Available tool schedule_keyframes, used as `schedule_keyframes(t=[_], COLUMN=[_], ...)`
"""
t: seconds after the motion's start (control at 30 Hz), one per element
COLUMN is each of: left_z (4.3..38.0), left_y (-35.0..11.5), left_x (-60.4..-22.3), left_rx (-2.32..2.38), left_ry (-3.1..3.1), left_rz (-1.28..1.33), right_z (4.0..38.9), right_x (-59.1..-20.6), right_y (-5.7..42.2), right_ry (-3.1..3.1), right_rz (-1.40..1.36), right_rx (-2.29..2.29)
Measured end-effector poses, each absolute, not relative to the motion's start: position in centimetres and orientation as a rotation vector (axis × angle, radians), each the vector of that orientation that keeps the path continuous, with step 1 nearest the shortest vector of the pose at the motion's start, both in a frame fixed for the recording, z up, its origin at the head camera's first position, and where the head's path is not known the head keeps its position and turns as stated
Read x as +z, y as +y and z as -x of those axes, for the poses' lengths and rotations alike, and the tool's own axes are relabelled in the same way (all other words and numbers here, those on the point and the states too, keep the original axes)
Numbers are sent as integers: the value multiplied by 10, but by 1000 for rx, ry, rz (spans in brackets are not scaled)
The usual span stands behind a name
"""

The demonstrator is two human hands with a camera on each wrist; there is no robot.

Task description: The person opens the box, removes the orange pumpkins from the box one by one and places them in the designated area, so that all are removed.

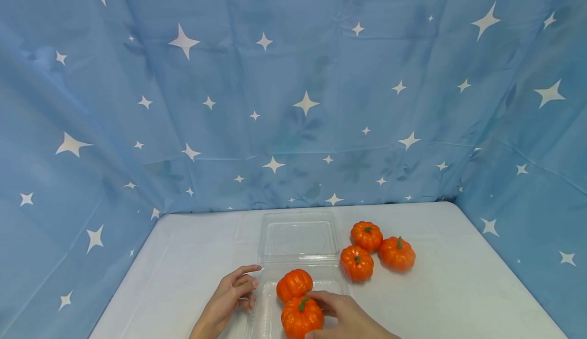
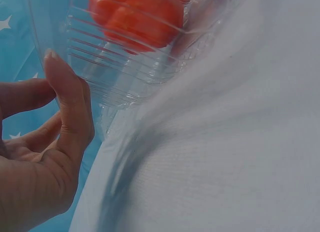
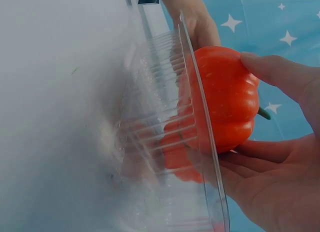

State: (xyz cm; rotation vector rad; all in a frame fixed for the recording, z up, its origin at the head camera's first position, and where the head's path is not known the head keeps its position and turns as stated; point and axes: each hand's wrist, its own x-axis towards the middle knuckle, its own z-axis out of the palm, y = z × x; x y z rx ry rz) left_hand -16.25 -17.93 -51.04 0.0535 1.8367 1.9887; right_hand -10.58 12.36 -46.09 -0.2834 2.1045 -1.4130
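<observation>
My right hand (image 1: 344, 313) holds a small orange toy pumpkin (image 1: 301, 319) with a green stem, thumb on one side and fingers on the other. In the right wrist view that pumpkin (image 3: 227, 99) is at the rim of a clear plastic clamshell box (image 3: 160, 92). Another orange pumpkin (image 1: 293, 284) sits inside the box's near half, just behind the held one. My left hand (image 1: 229, 298) is at the box's left side. In the left wrist view its thumb and a finger pinch the rim of the clear box (image 2: 110, 72).
The clear lid (image 1: 300, 234) lies folded open toward the back. Right of it, three more orange pumpkins (image 1: 396, 254) stand close together on the white tablecloth (image 1: 458, 288). A blue curtain (image 1: 302, 74) with white stars hangs behind the table and along both sides.
</observation>
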Motion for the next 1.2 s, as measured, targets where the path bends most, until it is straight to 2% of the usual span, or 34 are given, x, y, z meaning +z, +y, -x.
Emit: schedule_keyframes(t=[0.3, 0.73, 1.2], left_z=[162, 163, 162], left_y=[-179, -179, -178], left_x=[-510, -509, -508], left_rx=[1989, 1983, 1984], left_ry=[1836, 1841, 1844], left_rz=[-41, -53, -53], right_z=[103, 100, 95], right_x=[-463, -461, -456], right_y=[136, 155, 179], right_ry=[2182, 2241, 2382], right_rz=[343, 249, 294], right_rx=[-1394, -1390, -1408])
